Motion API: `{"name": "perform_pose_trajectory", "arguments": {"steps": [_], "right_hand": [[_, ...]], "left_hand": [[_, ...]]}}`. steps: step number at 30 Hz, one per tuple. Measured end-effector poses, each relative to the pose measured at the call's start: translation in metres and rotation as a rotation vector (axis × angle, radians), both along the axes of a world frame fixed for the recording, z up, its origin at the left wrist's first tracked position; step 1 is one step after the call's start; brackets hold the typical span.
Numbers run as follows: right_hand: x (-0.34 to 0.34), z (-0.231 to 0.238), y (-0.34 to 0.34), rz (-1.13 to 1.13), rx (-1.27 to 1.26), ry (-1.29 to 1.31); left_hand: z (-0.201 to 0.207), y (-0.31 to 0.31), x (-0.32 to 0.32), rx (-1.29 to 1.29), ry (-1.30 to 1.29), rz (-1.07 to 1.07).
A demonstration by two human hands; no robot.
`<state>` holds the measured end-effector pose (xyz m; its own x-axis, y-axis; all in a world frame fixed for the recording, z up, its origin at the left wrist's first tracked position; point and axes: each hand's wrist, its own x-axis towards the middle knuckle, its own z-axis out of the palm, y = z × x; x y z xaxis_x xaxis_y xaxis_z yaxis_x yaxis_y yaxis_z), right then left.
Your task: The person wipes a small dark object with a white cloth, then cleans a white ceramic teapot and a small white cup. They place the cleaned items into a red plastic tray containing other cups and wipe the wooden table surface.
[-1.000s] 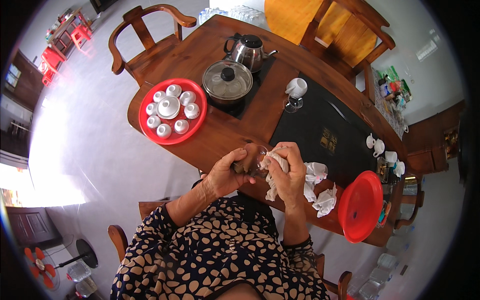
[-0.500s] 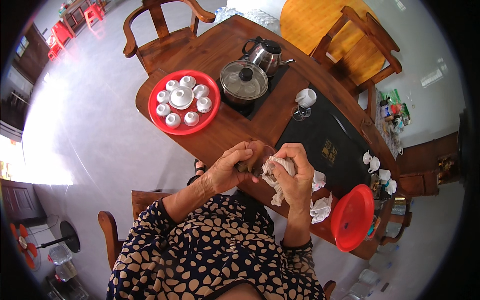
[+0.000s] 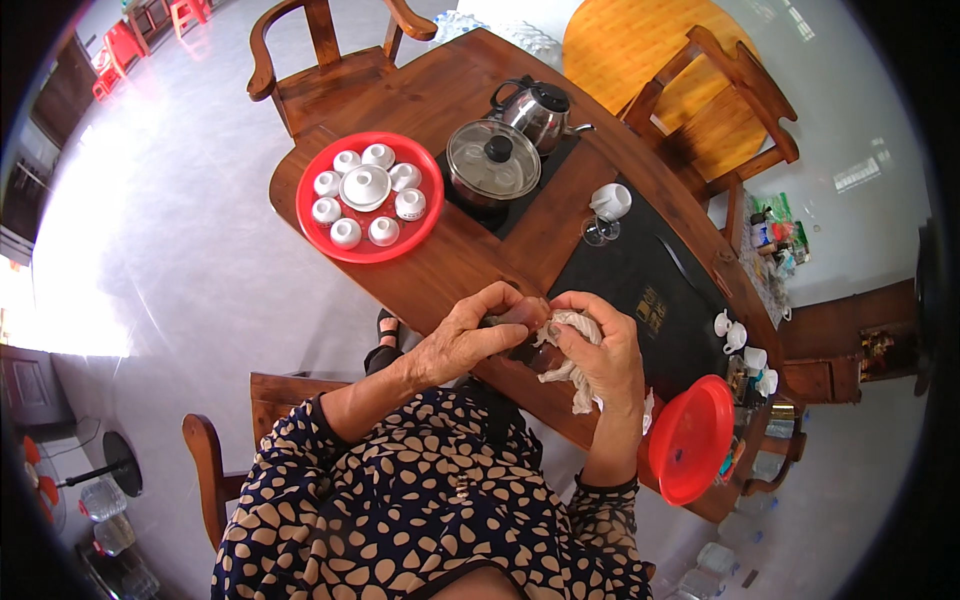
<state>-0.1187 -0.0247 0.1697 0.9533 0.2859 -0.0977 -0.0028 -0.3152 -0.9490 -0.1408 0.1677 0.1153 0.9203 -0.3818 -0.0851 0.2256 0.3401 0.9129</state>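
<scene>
Over the table's near edge, my two hands meet around a small, shiny, brownish piece that looks partly see-through (image 3: 545,358); fingers and cloth hide its kind. My left hand (image 3: 465,338) is closed on it, with thumb and forefinger at its upper side. A crumpled whitish cloth (image 3: 582,388) is pinched in my right hand (image 3: 612,352) and pressed against that piece. Part of the cloth hangs below the fingers. Nearest my right forearm is a red plastic basin (image 3: 690,440) at the table's near right.
On the wooden table (image 3: 400,105) stand a red tray (image 3: 310,222) of white cups around a lidded bowl, a glass-lidded pot (image 3: 480,180) and a steel kettle (image 3: 535,120). A white cup (image 3: 611,200) and a small clear glass (image 3: 600,231) rest on the black tea board (image 3: 620,270).
Both hands have shifted slightly right and drawn together. The cloth now covers more of the brownish piece. My left thumb now stretches toward the cloth.
</scene>
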Motion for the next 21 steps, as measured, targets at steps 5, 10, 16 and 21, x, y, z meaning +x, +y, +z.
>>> {"name": "perform_pose_trajectory", "arguments": {"steps": [5, 10, 16, 21], "right_hand": [[-0.008, -0.015, 0.012, -0.277, -0.065, -0.336], [-0.017, -0.023, 0.032, -0.458, -0.020, -0.320], [-0.012, -0.013, 0.014, -0.466, 0.365, -0.242], [0.018, 0.008, 0.002, 0.048, -0.125, -0.624]], "left_hand": [[0.006, -0.015, 0.002, -0.341, -0.089, 0.162], [-0.028, -0.036, 0.007, -0.576, 0.058, 0.233], [-0.023, -0.029, 0.011, -0.696, 0.157, 0.097], [-0.014, -0.026, 0.010, -0.643, 0.109, -0.044]]}}
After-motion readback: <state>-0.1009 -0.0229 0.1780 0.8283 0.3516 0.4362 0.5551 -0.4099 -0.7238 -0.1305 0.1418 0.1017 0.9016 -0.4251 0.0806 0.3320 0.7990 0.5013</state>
